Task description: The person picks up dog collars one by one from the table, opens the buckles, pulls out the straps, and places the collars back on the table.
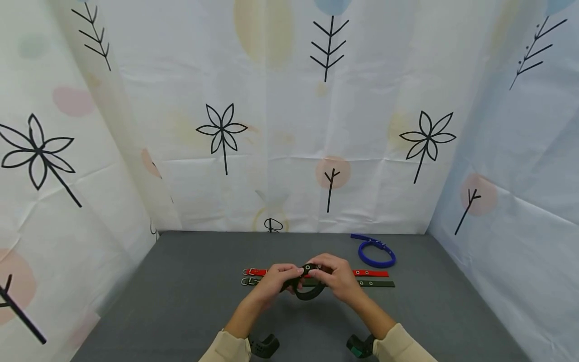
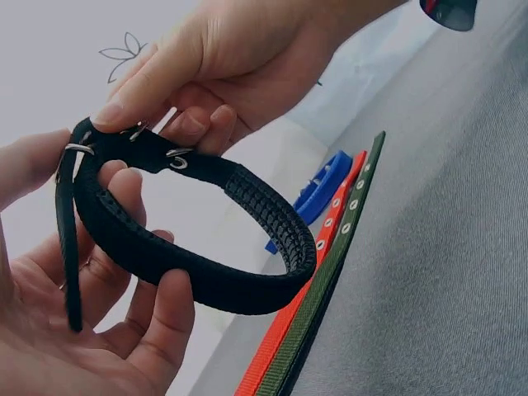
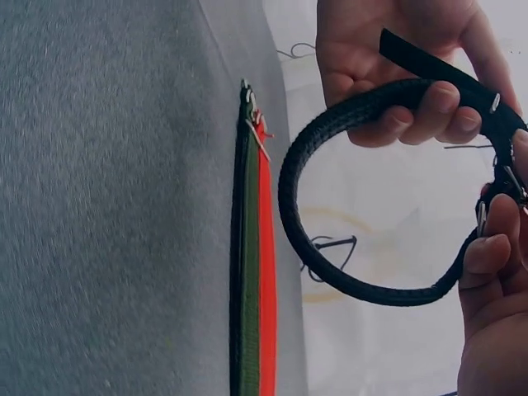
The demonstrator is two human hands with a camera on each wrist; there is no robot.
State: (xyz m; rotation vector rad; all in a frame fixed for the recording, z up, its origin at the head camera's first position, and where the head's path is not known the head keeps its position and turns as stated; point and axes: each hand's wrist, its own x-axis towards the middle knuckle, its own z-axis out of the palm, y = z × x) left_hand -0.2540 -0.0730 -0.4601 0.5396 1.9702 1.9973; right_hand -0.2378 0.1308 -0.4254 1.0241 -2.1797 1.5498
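Both hands hold a black collar (image 1: 309,295) above the grey table, its band bent round into a loop with a padded inner face. My left hand (image 1: 273,280) grips the band near the overlap; in the left wrist view a free strap end (image 2: 71,272) hangs past its fingers. With thumb and fingers my right hand (image 1: 336,275) pinches the collar at the metal buckle, which those fingers partly hide. A metal ring (image 2: 177,162) shows on the band beside the right fingers.
Behind the hands, a red collar (image 1: 371,273) and a green collar (image 1: 380,284) lie flat, side by side. A blue collar (image 1: 380,263), coiled into a loop, sits farther back to the right. Patterned cloth walls (image 1: 289,191) border the grey table (image 1: 190,301).
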